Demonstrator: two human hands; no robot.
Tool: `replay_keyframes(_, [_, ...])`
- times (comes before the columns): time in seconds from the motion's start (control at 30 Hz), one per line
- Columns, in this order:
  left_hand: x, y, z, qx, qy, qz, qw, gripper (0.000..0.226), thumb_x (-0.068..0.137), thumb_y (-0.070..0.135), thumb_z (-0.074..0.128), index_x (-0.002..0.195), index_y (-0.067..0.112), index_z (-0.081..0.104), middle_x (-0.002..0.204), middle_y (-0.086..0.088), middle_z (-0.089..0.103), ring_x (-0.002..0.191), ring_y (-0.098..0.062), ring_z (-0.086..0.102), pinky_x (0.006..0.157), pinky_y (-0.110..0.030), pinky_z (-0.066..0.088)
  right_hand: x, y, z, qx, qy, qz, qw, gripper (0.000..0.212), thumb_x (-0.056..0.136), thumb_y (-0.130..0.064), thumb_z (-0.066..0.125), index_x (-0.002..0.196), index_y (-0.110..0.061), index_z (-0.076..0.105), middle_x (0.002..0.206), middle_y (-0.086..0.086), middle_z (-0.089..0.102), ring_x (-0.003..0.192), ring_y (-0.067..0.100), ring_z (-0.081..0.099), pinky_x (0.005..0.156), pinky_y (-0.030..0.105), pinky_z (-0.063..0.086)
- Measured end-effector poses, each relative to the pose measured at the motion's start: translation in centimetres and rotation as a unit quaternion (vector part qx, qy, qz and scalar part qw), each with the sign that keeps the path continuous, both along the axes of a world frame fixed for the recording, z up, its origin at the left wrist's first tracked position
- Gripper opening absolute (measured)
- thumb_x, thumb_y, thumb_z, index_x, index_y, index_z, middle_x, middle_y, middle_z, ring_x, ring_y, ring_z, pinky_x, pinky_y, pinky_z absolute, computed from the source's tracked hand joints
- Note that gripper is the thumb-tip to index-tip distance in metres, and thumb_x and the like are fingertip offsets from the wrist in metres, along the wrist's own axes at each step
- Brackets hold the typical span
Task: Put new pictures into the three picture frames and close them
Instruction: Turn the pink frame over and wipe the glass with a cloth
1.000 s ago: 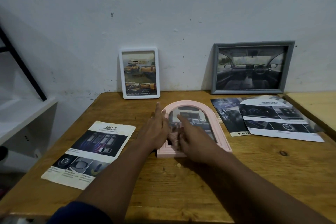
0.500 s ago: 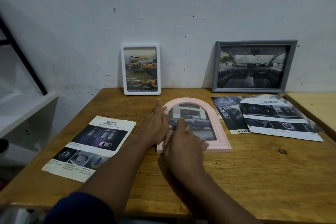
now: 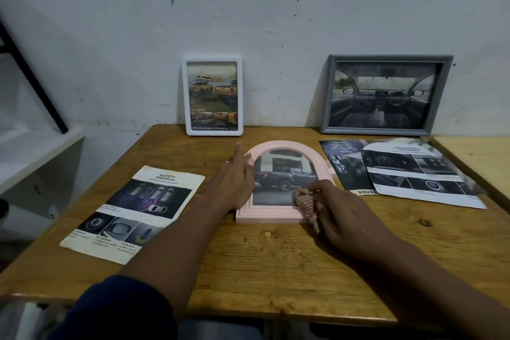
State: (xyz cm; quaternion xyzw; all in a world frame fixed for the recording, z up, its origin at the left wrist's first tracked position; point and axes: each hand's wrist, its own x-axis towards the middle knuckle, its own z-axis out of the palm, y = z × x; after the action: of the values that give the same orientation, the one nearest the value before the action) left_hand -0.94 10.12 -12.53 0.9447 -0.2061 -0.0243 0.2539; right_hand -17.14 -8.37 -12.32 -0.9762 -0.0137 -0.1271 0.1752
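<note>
Wooden tabletop [image 3: 276,265] carried everything, and nearest its front edge the two forearms reached in. Right hand [image 3: 339,215] had its fingers closed around a small bunched checked cloth [image 3: 306,205], pressed at the lower right corner of the pink arched frame [image 3: 265,215]. Left hand [image 3: 234,182] lay flat with fingers extended, gripping nothing, its palm against the frame's left side and fingertips reaching toward the arch.

That frame lay face up near the table's middle, already showing a picture of a dark pickup, so it looked loaded and closed. It seemed light and rigid, likely to slide on the smooth wood unless steadied; its front pane would probably smudge, so the outer moulding along the straight sides was the sensible place to hold it.

A safety leaflet [image 3: 138,210] lay toward the left edge, and two brochures [image 3: 408,171] toward the right edge.

At the back edge, a white frame [image 3: 212,130] and a grey frame [image 3: 386,130] stood leaning on the wall [image 3: 248,22], both with car pictures inside.
</note>
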Motion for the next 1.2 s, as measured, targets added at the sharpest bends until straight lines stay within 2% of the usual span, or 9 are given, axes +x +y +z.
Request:
replay_keyframes(0.13, [0.2, -0.1, 0.0, 0.022, -0.004, -0.008, 1.0, 0.062, 0.11, 0.044, 0.026, 0.163, 0.028, -0.002, 0.161, -0.009, 0.038, 0.147, -0.034, 0.036, 0.113, -0.049, 0.037, 0.0, -0.2, -0.7, 0.013, -0.01, 0.0, 1.0, 0.031, 0.098, -0.026, 0.048, 0.129, -0.027, 0.042, 0.116, 0.004, 0.065, 0.086, 0.013, 0.055, 0.072, 0.031, 0.046])
replay_keyframes(0.2, [0.5, -0.1, -0.1, 0.025, 0.0, -0.019, 0.999, 0.064, 0.109, 0.046, 0.028, 0.163, 0.03, -0.002, 0.165, -0.005, 0.03, 0.152, -0.033, 0.028, 0.116, -0.052, 0.033, 0.3, -0.1, 0.2, 0.16, -0.012, -0.036, 0.986, 0.03, 0.101, -0.019, 0.047, 0.127, -0.032, 0.044, 0.106, 0.003, 0.069, 0.082, 0.013, 0.064, 0.068, 0.038, 0.056])
replay_keyframes(0.3, [1.3, 0.1, -0.6, 0.007, 0.012, -0.044, 0.999, 0.067, 0.105, 0.057, 0.029, 0.162, 0.036, 0.001, 0.169, 0.001, 0.019, 0.155, -0.03, 0.019, 0.12, -0.055, 0.028, 2.0, -1.5, 3.6, 0.448, 0.028, -0.15, 0.881, 0.025, 0.103, -0.015, 0.045, 0.124, -0.027, 0.054, 0.109, 0.011, 0.065, 0.069, 0.016, 0.065, 0.045, 0.027, 0.053])
replay_keyframes(0.37, [1.6, 0.1, -0.6, -0.009, 0.023, -0.047, 0.999, 0.068, 0.102, 0.063, 0.028, 0.162, 0.039, 0.004, 0.171, 0.004, 0.011, 0.157, -0.027, 0.012, 0.122, -0.055, 0.023, 3.7, -2.7, 5.6, 0.471, 0.043, -0.164, 0.866, 0.017, 0.103, -0.017, 0.046, 0.113, -0.018, 0.06, 0.093, 0.014, 0.07, 0.053, 0.014, 0.062, 0.039, 0.023, 0.044])
replay_keyframes(0.6, [1.1, -0.7, -1.2, -0.009, 0.027, -0.107, 0.994, 0.071, 0.102, 0.064, 0.027, 0.162, 0.036, 0.0, 0.171, 0.006, -0.004, 0.157, -0.02, -0.006, 0.124, -0.046, 0.006, 11.4, -4.0, 4.7, 0.203, 0.006, -0.082, 0.976, 0.015, 0.1, -0.012, 0.05, 0.108, -0.02, 0.059, 0.093, -0.001, 0.065, 0.081, 0.019, 0.066, 0.067, 0.031, 0.057])
replay_keyframes(0.67, [1.3, -0.7, -1.9, -0.015, 0.029, -0.104, 0.994, 0.075, 0.098, 0.069, 0.024, 0.162, 0.038, -0.001, 0.171, 0.007, -0.003, 0.157, -0.019, -0.005, 0.125, -0.047, 0.008, 12.1, -4.3, 2.0, 0.104, 0.067, -0.05, 0.991, 0.026, 0.101, -0.017, 0.045, 0.124, -0.02, 0.058, 0.118, 0.005, 0.067, 0.109, 0.02, 0.063, 0.098, 0.043, 0.051])
replay_keyframes(0.73, [1.5, -0.7, -2.2, -0.014, 0.035, -0.092, 0.995, 0.076, 0.096, 0.072, 0.021, 0.161, 0.04, -0.002, 0.171, 0.007, -0.003, 0.157, -0.02, -0.002, 0.125, -0.05, 0.012, 12.3, -4.9, 0.0, -0.011, 0.094, -0.054, 0.994, 0.051, 0.104, -0.026, 0.037, 0.154, -0.015, 0.031, 0.159, 0.008, 0.033, 0.146, 0.025, 0.029, 0.12, 0.04, 0.022])
replay_keyframes(0.83, [1.4, -0.9, -2.1, -0.004, 0.036, -0.074, 0.997, 0.076, 0.097, 0.07, 0.021, 0.161, 0.039, -0.004, 0.171, 0.007, -0.002, 0.157, -0.023, 0.001, 0.125, -0.05, 0.014, 11.9, -5.3, -0.4, -0.012, 0.115, -0.067, 0.991, 0.061, 0.106, -0.032, 0.031, 0.159, -0.015, 0.007, 0.167, 0.005, 0.004, 0.153, 0.021, 0.003, 0.121, 0.035, 0.005])
replay_keyframes(1.2, [1.3, -1.1, -1.8, -0.029, 0.023, -0.053, 0.998, 0.077, 0.097, 0.069, 0.024, 0.162, 0.034, 0.003, 0.17, 0.003, 0.015, 0.154, -0.029, 0.02, 0.12, -0.053, 0.029, 1.3, -1.0, -0.8, -0.007, 0.099, -0.088, 0.991, 0.06, 0.105, -0.042, 0.021, 0.159, -0.02, 0.007, 0.164, -0.009, -0.003, 0.152, 0.01, -0.005, 0.118, 0.03, 0.002])
